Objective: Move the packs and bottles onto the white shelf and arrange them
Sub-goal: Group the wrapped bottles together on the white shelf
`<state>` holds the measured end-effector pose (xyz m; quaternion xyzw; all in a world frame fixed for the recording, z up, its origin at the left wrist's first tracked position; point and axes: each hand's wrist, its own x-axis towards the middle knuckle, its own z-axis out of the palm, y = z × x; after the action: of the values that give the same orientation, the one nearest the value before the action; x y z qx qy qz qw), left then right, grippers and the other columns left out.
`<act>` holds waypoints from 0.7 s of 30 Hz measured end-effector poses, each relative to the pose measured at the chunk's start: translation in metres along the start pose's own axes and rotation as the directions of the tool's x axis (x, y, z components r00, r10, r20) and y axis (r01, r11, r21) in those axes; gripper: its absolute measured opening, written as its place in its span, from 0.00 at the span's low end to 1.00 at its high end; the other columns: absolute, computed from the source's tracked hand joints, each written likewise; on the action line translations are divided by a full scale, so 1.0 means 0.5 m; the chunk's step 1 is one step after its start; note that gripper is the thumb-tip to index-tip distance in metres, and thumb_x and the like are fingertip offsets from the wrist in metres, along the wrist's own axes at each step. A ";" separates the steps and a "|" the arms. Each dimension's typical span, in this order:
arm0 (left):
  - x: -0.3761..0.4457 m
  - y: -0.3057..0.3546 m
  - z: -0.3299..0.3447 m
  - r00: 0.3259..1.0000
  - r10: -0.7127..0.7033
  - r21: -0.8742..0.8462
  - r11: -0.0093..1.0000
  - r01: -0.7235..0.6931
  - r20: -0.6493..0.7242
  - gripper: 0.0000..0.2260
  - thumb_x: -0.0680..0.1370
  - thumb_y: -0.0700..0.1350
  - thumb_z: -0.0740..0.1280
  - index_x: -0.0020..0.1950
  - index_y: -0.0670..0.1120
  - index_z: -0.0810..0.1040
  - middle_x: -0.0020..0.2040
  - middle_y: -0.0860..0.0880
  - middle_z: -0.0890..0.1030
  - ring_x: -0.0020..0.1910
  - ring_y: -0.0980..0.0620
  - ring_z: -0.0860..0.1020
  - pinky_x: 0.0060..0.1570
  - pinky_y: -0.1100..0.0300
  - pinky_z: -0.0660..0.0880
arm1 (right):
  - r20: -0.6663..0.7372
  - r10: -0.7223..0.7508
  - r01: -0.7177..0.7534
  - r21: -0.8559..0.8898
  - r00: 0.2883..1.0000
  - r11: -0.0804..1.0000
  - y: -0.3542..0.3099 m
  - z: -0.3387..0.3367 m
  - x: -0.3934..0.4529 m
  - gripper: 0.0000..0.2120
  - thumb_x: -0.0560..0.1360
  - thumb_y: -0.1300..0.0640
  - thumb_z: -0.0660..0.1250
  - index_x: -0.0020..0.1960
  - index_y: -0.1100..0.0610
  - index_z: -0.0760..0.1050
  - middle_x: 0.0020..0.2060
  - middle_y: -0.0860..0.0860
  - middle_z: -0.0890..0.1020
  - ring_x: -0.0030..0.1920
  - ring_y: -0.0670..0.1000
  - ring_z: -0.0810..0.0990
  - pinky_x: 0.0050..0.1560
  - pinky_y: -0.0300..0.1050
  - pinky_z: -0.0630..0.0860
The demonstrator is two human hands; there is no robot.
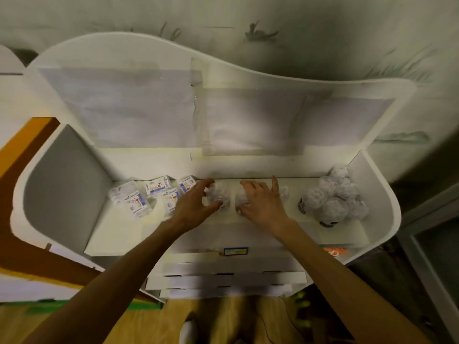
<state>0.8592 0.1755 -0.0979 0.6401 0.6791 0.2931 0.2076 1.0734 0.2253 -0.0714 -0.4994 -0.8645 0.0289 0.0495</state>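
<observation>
Both hands are curling their fingers round wrapped bottles, left hand (196, 204) on one (218, 196), right hand (260, 202) on another (242, 198), probably lining them up mid-shelf (119, 234).

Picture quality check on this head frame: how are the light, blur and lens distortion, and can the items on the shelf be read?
Head view: dim, uneven light, brightest on the white shelf back panel, corners dark; wide-angle bowing curves the shelf edges; soft blur throughout, so the packs show illegible print, the bottles look hazy, and the wrapped items under the left hand and right hand are indistinct.
</observation>
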 end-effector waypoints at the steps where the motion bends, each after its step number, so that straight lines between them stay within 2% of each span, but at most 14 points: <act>1: 0.010 -0.008 -0.007 0.999 -0.008 -0.037 0.999 0.009 0.042 0.28 0.74 0.58 0.73 0.72 0.55 0.68 0.64 0.54 0.77 0.56 0.55 0.78 0.53 0.54 0.79 | 0.054 -0.026 0.024 0.034 0.998 0.999 0.006 -0.010 0.004 0.35 0.74 0.42 0.67 0.77 0.50 0.60 0.72 0.50 0.72 0.70 0.52 0.70 0.75 0.66 0.41; 3: 0.031 -0.022 -0.022 0.988 -0.010 -0.143 0.989 0.033 0.157 0.28 0.73 0.56 0.74 0.71 0.57 0.67 0.65 0.53 0.76 0.57 0.53 0.78 0.55 0.50 0.80 | 0.130 -0.098 0.082 0.118 0.987 0.990 0.014 -0.025 0.007 0.38 0.73 0.44 0.70 0.78 0.49 0.58 0.73 0.49 0.70 0.72 0.52 0.69 0.76 0.65 0.41; 5: 0.053 -0.033 -0.031 0.975 0.012 -0.215 0.976 0.038 0.223 0.31 0.71 0.55 0.74 0.72 0.56 0.67 0.67 0.51 0.74 0.60 0.49 0.78 0.56 0.47 0.80 | 0.150 -0.160 0.140 0.134 0.976 0.981 0.015 -0.028 0.005 0.41 0.72 0.45 0.71 0.79 0.50 0.54 0.76 0.51 0.65 0.74 0.52 0.65 0.76 0.64 0.42; 8: 0.070 -0.033 -0.027 0.978 0.035 -0.236 0.972 0.015 0.205 0.38 0.69 0.52 0.78 0.75 0.54 0.65 0.73 0.51 0.66 0.64 0.48 0.74 0.59 0.51 0.78 | 0.138 -0.107 0.096 0.086 0.985 0.992 0.013 -0.033 -0.002 0.47 0.71 0.37 0.70 0.80 0.52 0.50 0.78 0.52 0.59 0.78 0.53 0.58 0.76 0.65 0.41; 10: 0.072 -0.026 -0.021 0.986 0.020 -0.228 0.973 0.019 0.167 0.41 0.69 0.55 0.79 0.76 0.54 0.63 0.72 0.53 0.66 0.62 0.52 0.73 0.57 0.55 0.78 | 0.136 -0.056 0.046 0.071 0.989 0.996 0.017 -0.038 -0.003 0.44 0.71 0.35 0.68 0.79 0.52 0.55 0.76 0.51 0.64 0.76 0.53 0.61 0.76 0.65 0.41; 13: 0.080 -0.023 -0.013 0.986 -0.003 -0.213 0.976 0.039 0.167 0.33 0.71 0.54 0.78 0.72 0.51 0.68 0.65 0.52 0.74 0.58 0.51 0.78 0.53 0.56 0.79 | 0.137 -0.056 0.041 0.108 0.989 0.993 0.023 -0.041 -0.005 0.36 0.73 0.35 0.66 0.75 0.49 0.64 0.71 0.49 0.72 0.72 0.51 0.67 0.77 0.62 0.38; 17: 0.090 -0.027 -0.028 0.966 -0.098 -0.398 0.898 0.189 0.238 0.32 0.73 0.49 0.77 0.72 0.48 0.67 0.65 0.47 0.76 0.59 0.50 0.78 0.57 0.51 0.80 | 0.054 0.053 -0.069 0.344 0.997 0.937 0.024 -0.045 -0.004 0.36 0.71 0.31 0.67 0.72 0.50 0.70 0.64 0.46 0.79 0.66 0.47 0.75 0.78 0.57 0.43; 19: 0.089 -0.028 -0.040 0.959 -0.098 -0.444 0.870 0.213 0.266 0.29 0.74 0.47 0.76 0.71 0.47 0.68 0.64 0.47 0.76 0.59 0.50 0.78 0.54 0.55 0.80 | 0.034 0.091 -0.097 0.438 0.995 0.894 0.025 -0.044 -0.003 0.35 0.70 0.29 0.66 0.71 0.49 0.72 0.61 0.44 0.81 0.63 0.45 0.77 0.78 0.55 0.46; 21: 0.087 -0.025 -0.051 0.956 -0.089 -0.462 0.860 0.215 0.280 0.23 0.75 0.46 0.74 0.68 0.47 0.72 0.61 0.47 0.78 0.58 0.49 0.78 0.50 0.58 0.79 | 0.044 0.087 -0.098 0.461 0.995 0.882 0.027 -0.044 -0.004 0.35 0.70 0.29 0.67 0.70 0.48 0.72 0.60 0.44 0.81 0.62 0.45 0.77 0.78 0.55 0.50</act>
<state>0.8289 0.2151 -0.0830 0.5426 0.6004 0.3547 0.4684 1.0885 0.2302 -0.0511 -0.5136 -0.8083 0.2418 0.1561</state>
